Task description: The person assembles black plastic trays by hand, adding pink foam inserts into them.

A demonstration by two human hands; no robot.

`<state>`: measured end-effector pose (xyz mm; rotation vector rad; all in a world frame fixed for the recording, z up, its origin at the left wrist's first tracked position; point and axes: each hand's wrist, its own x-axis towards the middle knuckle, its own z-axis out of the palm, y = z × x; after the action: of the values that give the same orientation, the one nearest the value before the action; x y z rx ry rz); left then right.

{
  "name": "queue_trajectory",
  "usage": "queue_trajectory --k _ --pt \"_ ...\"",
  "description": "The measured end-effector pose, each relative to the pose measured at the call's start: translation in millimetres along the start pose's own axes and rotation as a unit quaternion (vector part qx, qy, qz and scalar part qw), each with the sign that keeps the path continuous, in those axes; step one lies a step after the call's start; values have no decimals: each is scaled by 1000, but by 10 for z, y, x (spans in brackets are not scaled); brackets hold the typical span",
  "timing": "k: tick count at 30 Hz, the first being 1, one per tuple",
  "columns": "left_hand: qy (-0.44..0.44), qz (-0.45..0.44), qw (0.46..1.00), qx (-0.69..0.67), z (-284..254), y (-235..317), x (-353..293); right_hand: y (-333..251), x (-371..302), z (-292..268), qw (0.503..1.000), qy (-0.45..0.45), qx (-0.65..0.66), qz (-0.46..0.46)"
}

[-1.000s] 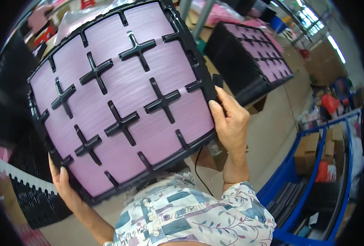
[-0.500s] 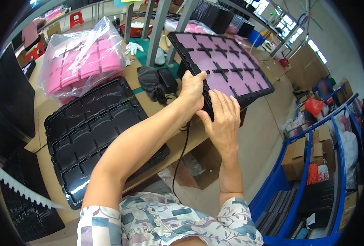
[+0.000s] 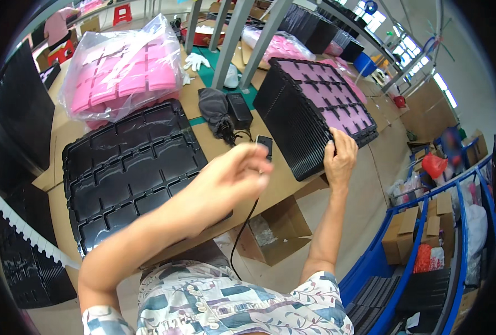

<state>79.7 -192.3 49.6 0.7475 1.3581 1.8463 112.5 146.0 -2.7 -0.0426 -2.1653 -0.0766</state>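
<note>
A tall stack of black plastic trays (image 3: pixel 292 120) stands on the right side of the table, with pink sheets (image 3: pixel 343 103) in the compartments of its top tray. At the near corner of that top tray, my right hand (image 3: pixel 340 159) holds the rim with thumb and fingers. My left hand (image 3: pixel 239 173) is in the air left of the stack, slightly blurred, with loosely bent fingers and nothing seen in it. Below and left of it lies a pile of black trays (image 3: pixel 131 167). Behind that pile, pink sheets (image 3: pixel 125 72) sit in a clear plastic bag.
A dark pouch (image 3: pixel 214 111), a black power adapter (image 3: pixel 239 110) and a cable lie mid-table. White gloves (image 3: pixel 196 61) rest near grey metal posts (image 3: pixel 228 44). An open cardboard box (image 3: pixel 276 231) is below the table edge. Blue shelving (image 3: pixel 410 245) with boxes stands at right.
The top tray, held tilted by both hands before, now lies level on the stack. My left hand has let go and moved left and down; my right hand has shifted right to the corner.
</note>
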Motion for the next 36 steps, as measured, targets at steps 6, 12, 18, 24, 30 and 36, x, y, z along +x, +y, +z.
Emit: queue_trajectory --k 6,12,18,24,30,36 --pt "286 179 913 231 -106 -182 -1946 178 -87 -84 999 8 -38 -7" --pt "706 128 541 439 -370 -834 -3087 80 -79 2 999 6 -36 -21" --pt "676 93 631 370 -715 -972 -3101 91 -74 -28 999 1 -36 -18" --pt "620 67 758 191 -729 -710 -3120 -40 -36 101 998 0 -23 -50" --pt "513 100 848 86 -594 -569 -2555 -1640 -201 -361 969 25 219 114" --pt "358 221 904 -78 -508 -626 -2383 -3612 -263 -424 752 -200 613 -138"
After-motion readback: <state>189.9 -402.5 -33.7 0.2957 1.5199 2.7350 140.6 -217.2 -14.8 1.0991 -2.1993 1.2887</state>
